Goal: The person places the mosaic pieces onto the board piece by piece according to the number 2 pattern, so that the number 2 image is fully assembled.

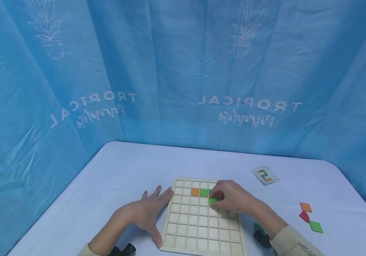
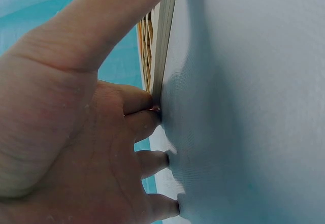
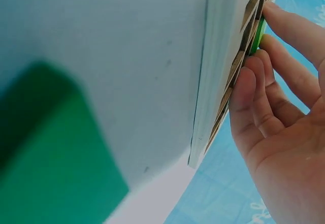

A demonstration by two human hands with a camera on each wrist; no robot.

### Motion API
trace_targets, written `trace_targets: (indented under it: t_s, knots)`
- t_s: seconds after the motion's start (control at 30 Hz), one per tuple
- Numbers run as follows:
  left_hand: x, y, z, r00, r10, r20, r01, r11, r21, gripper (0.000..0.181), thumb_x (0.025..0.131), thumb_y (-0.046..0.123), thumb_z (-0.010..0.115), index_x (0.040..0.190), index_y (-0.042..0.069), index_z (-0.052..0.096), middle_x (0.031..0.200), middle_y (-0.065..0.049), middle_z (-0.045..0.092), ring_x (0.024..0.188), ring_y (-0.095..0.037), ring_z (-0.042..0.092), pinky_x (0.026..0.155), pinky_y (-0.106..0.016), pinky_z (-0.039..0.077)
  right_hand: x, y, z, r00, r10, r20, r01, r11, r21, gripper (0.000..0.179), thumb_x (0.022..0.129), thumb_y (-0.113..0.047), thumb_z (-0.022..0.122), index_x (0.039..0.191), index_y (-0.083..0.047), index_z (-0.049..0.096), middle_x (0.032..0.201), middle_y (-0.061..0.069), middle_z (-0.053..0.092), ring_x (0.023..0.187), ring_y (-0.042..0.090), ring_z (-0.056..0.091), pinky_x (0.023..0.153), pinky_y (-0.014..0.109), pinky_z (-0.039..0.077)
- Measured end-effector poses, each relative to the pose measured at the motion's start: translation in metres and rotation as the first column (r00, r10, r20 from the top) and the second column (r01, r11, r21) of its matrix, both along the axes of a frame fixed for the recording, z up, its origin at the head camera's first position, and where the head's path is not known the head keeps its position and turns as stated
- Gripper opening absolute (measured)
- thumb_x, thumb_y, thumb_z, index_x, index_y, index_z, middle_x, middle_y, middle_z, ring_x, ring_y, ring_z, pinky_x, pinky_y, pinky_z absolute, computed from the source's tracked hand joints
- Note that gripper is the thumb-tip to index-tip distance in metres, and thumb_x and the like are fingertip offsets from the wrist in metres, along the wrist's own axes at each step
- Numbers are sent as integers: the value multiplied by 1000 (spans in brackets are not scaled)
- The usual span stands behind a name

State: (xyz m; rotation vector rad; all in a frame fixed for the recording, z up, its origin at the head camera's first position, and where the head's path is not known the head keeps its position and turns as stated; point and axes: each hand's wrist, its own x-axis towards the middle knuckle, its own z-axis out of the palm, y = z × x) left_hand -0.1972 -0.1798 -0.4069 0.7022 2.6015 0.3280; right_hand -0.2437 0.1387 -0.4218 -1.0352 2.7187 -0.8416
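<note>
We find the green tile at the fingertips of the right hand, over a cell in the far part of the gridded board; it lies to the right of the left hand, several cells away, so the right hand is by far the nearer; the relation that counts, we judge, is how this tile squares up with its cell and with the row just beyond it.

That row runs crosswise between our two hands; the orange tile lies nearest the left hand, then a second green tile, then a teal tile mostly hidden by the right hand; the tile in our grasp is one row closer to us than the teal one.

It looks bright green, flat and thin, roughly square in what shows, so we read no long axis on it; from the right wrist we see only a narrow green strip against the lattice, and we cannot tell whether it lies flush.

Our right hand pinches this tile between thumb and curled fingers; our left hand grasps nothing, its fingers spread and its thumb apart, touching the board's side; beyond the right hand, to its right, lies a pattern card.
</note>
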Motion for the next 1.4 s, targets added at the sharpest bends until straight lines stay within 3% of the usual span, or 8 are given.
trace_targets:
  t_s: [0.57, 0.83, 1.13, 1.4]
  knots:
    - [0, 0, 1, 1000, 6, 5, -6, 1000, 0, 145, 40, 70, 81, 155, 15, 15, 161, -2, 8, 145, -34, -4, 107, -67, 3, 2, 2, 4, 995, -56, 87, 57, 998, -8, 27, 75, -23, 83, 99, -13, 74, 86, -10, 62, 78, 6, 58, 68, 24, 51]
    - [0, 2, 1, 1000, 22, 15, -22, 1000, -9, 145, 39, 71, 82, 156, 16, 15, 161, -1, 8, 145, -33, -4, 107, -66, 2, 6, 22, 7, 990, -74, 116, 81, 995, -53, 20, 81, -22, 78, 99, -15, 72, 86, -11, 62, 79, 8, 58, 70, 26, 52]
    - [-1, 1, 0, 1000, 20, 20, -20, 1000, -2, 145, 39, 70, 82, 156, 16, 14, 161, -1, 7, 145, -33, -4, 107, -67, 2, 15, 51, 13, 990, -103, 91, 108, 993, -47, 19, 82, -24, 77, 98, -14, 71, 82, -11, 60, 75, 8, 57, 67, 26, 51]
    - [-3, 2, 0, 999, 27, 27, -27, 1000, -1, 145, 39, 70, 82, 156, 17, 14, 161, -1, 7, 145, -32, -4, 107, -66, 0, 23, 72, 18, 983, -132, 128, 138, 990, -36, 19, 83, -22, 77, 99, -14, 71, 86, -9, 62, 77, 9, 58, 69, 26, 52]
